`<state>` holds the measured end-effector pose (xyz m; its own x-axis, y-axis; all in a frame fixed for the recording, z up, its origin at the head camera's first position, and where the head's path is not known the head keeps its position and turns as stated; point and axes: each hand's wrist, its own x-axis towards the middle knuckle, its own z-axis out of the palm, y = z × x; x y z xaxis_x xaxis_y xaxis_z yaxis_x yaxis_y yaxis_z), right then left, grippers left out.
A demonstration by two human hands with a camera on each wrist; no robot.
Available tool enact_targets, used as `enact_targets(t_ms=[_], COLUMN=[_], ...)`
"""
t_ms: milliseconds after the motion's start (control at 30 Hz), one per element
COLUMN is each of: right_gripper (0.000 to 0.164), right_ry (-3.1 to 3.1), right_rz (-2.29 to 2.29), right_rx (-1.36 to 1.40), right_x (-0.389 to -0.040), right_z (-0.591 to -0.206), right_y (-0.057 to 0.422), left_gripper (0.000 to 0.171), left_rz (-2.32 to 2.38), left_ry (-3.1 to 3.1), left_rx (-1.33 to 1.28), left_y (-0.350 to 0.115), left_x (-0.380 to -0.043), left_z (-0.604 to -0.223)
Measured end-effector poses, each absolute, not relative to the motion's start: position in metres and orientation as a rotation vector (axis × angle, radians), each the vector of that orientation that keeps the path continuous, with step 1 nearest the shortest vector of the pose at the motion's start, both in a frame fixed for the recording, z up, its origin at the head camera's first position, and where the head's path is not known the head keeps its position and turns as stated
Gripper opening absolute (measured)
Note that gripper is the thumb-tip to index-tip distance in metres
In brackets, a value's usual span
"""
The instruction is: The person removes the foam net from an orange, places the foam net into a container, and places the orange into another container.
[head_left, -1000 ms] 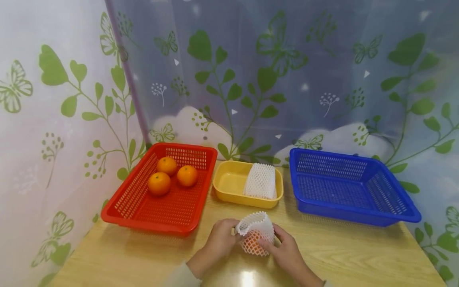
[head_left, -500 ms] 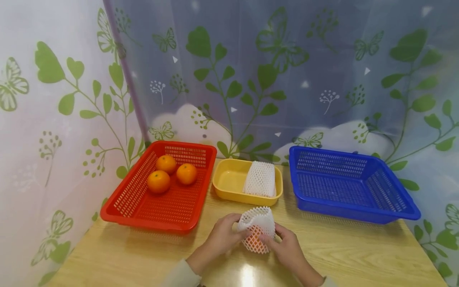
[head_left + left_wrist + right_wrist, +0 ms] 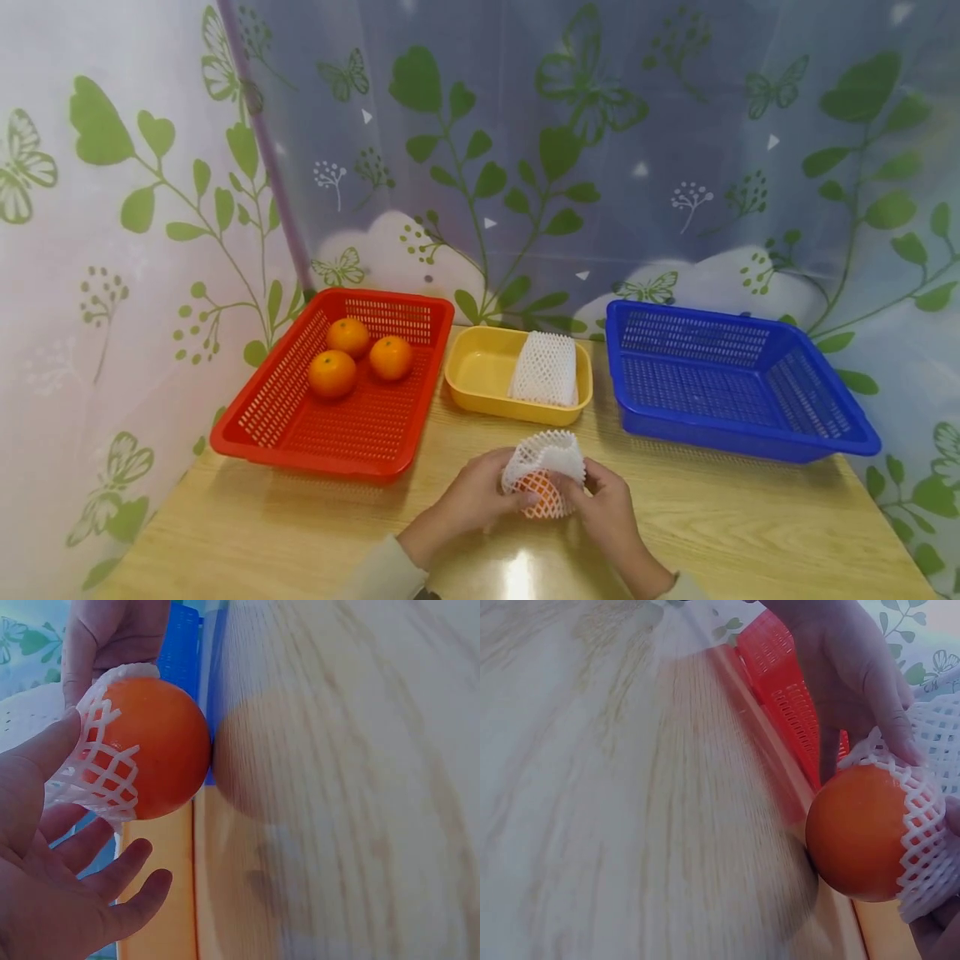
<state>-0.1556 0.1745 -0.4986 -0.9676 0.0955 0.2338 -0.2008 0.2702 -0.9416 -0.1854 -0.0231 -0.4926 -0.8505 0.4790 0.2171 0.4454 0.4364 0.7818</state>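
Observation:
A white foam net sleeve (image 3: 562, 454) covers the upper part of an orange (image 3: 534, 487) near the table's front. In the left wrist view the orange (image 3: 169, 746) bulges bare from the sleeve's mouth and sits against the tabletop. My left hand (image 3: 474, 493) pinches the sleeve from the left, thumb in front; its other fingers are spread beneath in the left wrist view. From the right, my right hand (image 3: 607, 504) grips the sleeve with its thumb pressed on the front. The right wrist view shows the netting (image 3: 926, 840) stretched round the orange's side.
A red basket (image 3: 315, 462) holding three oranges (image 3: 332, 374) stands at the left. Behind the hands is a yellow tray (image 3: 480, 367) with white net sleeves (image 3: 545, 367) in it. A blue basket (image 3: 690, 400) stands at the right. Patterned curtain (image 3: 480, 167) hangs behind.
Both hands and the sleeved orange have shifted slightly right. My left thumb has come round to the sleeve's front, and the sleeve looks shorter from top to bottom.

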Motion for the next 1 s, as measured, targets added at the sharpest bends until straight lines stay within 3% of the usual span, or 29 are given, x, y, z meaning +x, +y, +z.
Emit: enact_targets(t_ms=[433, 700, 1000], right_gripper=[0.047, 0.040, 0.039], right_ry=[-2.408, -2.487, -2.502], right_rz=[1.772, 1.763, 1.666], right_rx=[0.207, 0.193, 0.214], right_x=[-0.1538, -0.1514, -0.1509], right_z=[-0.5011, -0.5071, -0.5062], right_y=[0.1772, 0.1752, 0.1748], left_gripper=[0.035, 0.021, 0.021], left_rz=[1.389, 1.461, 1.503], left_ry=[2.684, 2.764, 2.766], left_rx=[0.845, 0.779, 0.741], left_y=[-0.0265, -0.0250, -0.0260], left_x=[-0.1887, -0.1838, -0.1863], left_z=[-0.4856, -0.4848, -0.4857])
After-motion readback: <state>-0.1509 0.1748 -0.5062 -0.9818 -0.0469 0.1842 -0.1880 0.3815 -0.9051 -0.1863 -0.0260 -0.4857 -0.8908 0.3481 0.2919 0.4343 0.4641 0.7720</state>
